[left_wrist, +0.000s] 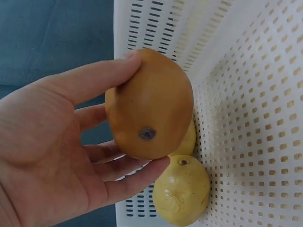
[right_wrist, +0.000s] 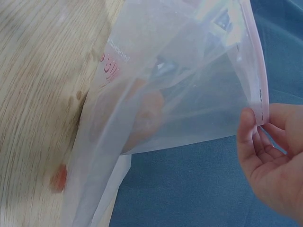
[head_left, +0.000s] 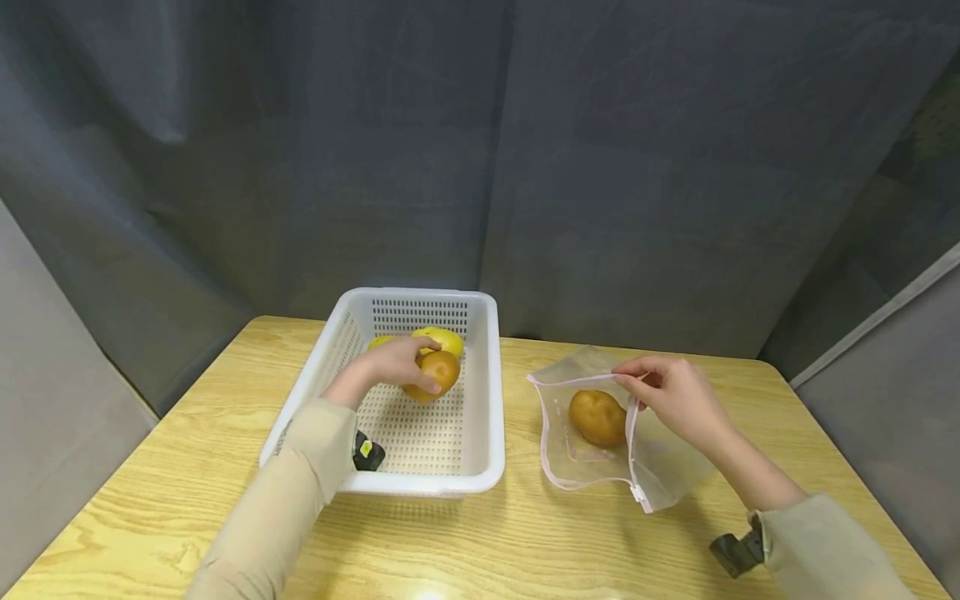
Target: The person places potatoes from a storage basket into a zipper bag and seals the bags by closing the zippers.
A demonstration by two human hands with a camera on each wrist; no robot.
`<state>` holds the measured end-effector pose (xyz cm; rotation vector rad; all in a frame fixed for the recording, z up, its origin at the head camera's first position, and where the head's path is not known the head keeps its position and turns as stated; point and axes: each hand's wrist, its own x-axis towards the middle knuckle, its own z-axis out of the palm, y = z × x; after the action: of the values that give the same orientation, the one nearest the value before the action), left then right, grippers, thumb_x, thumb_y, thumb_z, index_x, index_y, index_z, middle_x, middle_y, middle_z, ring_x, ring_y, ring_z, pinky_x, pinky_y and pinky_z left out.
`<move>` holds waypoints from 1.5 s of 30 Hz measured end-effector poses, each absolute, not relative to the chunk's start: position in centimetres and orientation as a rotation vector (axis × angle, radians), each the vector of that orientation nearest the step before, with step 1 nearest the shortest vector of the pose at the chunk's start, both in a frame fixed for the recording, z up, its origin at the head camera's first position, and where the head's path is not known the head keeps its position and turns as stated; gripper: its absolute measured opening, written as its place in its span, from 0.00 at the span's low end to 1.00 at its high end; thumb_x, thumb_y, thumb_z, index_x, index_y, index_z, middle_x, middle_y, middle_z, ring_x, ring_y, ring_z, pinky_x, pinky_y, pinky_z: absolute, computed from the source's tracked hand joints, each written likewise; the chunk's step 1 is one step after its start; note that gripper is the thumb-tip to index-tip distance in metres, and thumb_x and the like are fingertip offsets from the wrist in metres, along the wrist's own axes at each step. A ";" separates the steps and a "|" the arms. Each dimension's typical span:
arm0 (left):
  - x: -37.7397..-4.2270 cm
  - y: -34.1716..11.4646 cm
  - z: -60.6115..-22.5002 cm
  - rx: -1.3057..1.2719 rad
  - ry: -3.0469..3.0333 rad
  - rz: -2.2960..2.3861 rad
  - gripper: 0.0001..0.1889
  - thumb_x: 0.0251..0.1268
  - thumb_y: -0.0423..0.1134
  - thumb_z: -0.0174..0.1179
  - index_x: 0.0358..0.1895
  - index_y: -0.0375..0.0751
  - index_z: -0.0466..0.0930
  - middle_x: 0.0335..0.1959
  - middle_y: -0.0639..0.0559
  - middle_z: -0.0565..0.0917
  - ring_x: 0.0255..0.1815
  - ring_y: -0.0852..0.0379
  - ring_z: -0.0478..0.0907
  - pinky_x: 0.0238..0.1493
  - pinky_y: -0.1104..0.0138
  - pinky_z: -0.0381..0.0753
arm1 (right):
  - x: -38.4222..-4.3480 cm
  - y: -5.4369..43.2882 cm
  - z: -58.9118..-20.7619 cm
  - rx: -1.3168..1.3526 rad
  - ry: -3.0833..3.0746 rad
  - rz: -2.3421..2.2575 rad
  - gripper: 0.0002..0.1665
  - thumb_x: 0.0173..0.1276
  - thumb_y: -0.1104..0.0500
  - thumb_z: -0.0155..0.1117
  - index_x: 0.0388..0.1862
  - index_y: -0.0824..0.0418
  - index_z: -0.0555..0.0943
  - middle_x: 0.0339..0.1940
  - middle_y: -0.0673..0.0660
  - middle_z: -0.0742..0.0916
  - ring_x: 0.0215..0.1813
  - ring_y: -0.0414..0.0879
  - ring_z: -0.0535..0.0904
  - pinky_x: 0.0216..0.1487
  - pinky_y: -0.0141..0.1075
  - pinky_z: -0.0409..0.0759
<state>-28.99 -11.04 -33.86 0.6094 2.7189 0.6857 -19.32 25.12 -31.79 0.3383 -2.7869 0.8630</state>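
My left hand grips a brown pear, thumb on one side and fingers curled round the other, inside the white plastic basket. Two yellow pears lie by it; the front yellow pear shows its dark end spot, while the other is partly hidden behind the held fruit. Over on the right, my right hand pinches the pink-edged mouth of a clear zip bag between thumb and fingers. The bag's mouth gapes, and a second brown pear rests within it.
Basket and bag share a light wooden table, the basket on the left. A dark grey curtain hangs along the table's back edge. Pale panels flank the table on both sides. A pink slider sits at the bag's near corner.
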 end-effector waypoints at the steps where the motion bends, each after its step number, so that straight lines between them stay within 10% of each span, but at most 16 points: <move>1: -29.0 -11.0 -33.8 0.610 2.719 0.689 0.38 0.45 0.47 0.68 0.63 0.40 0.65 0.52 0.44 0.76 0.49 0.50 0.72 0.52 0.58 0.71 | -19.3 25.1 -31.8 0.337 -2.786 0.864 0.12 0.63 0.51 0.60 0.40 0.57 0.83 0.21 0.51 0.83 0.21 0.38 0.76 0.24 0.31 0.71; 45: -28.3 -10.5 -31.2 0.665 2.732 0.728 0.37 0.45 0.48 0.68 0.62 0.44 0.66 0.41 0.48 0.78 0.39 0.53 0.72 0.39 0.65 0.72 | -19.5 24.5 -31.8 0.342 -2.803 0.884 0.14 0.63 0.49 0.59 0.40 0.57 0.83 0.20 0.48 0.83 0.21 0.38 0.76 0.22 0.31 0.70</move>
<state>-28.25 -10.46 -31.22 0.6655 2.7324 0.7276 -19.53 24.50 -31.77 0.3425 -2.8034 0.8840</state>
